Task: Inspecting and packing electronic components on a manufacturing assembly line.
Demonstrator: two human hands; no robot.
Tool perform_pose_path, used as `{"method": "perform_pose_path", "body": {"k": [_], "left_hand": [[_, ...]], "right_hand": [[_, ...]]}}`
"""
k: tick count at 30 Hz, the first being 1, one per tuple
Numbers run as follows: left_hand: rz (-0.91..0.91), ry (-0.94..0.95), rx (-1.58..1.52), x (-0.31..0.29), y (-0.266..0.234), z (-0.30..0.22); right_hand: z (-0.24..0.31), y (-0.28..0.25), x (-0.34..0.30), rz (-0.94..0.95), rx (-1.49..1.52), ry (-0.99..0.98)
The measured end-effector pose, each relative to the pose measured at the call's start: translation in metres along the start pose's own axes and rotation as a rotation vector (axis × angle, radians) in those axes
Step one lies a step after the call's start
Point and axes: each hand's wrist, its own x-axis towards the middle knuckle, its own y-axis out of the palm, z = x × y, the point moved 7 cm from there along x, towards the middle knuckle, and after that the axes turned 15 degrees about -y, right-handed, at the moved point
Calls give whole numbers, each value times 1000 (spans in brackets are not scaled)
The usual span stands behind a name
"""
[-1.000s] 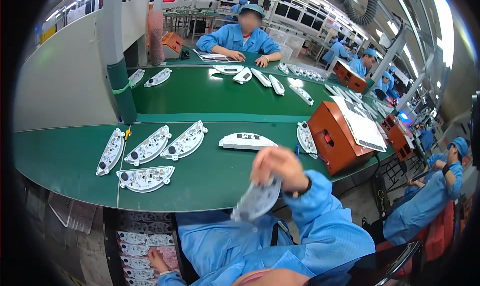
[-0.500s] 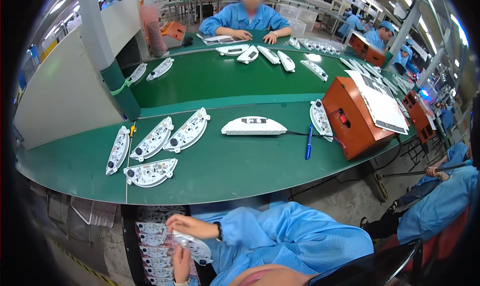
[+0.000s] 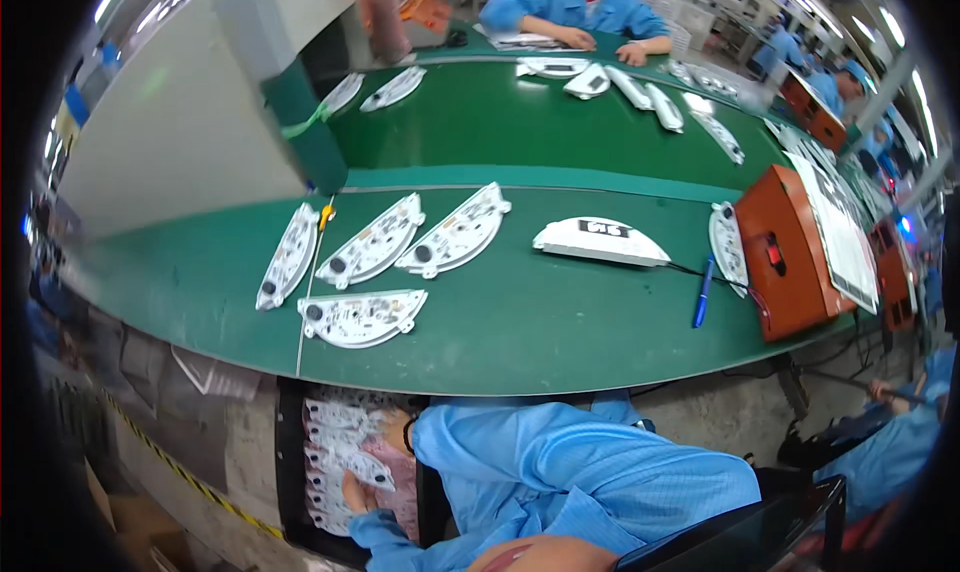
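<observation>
A white, half-moon circuit board [image 3: 367,466] is flanked by the left hand [image 3: 354,494] nearside and right hand [image 3: 396,435] beyond; whether either grip is clamped cannot be told.

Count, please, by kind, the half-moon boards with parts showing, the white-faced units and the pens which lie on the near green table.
Boards: 5
White-faced unit: 1
Blue pen: 1
Total: 7
</observation>
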Motion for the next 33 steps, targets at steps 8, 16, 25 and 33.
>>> {"method": "perform_pose_path", "body": {"k": [8,16,25,33], "left_hand": [[-217,183,63,78,-11,21],[-393,119,150,89,-5,50],[-343,-71,-110,81,15,97],[-462,-51,85,86,-5,81]], "right_hand": [[-19,61,38,481,260,-493],[-5,72,23,404,353,-313],[-9,91,27,721,361,-247],[2,76,12,872,309,-317]]}}
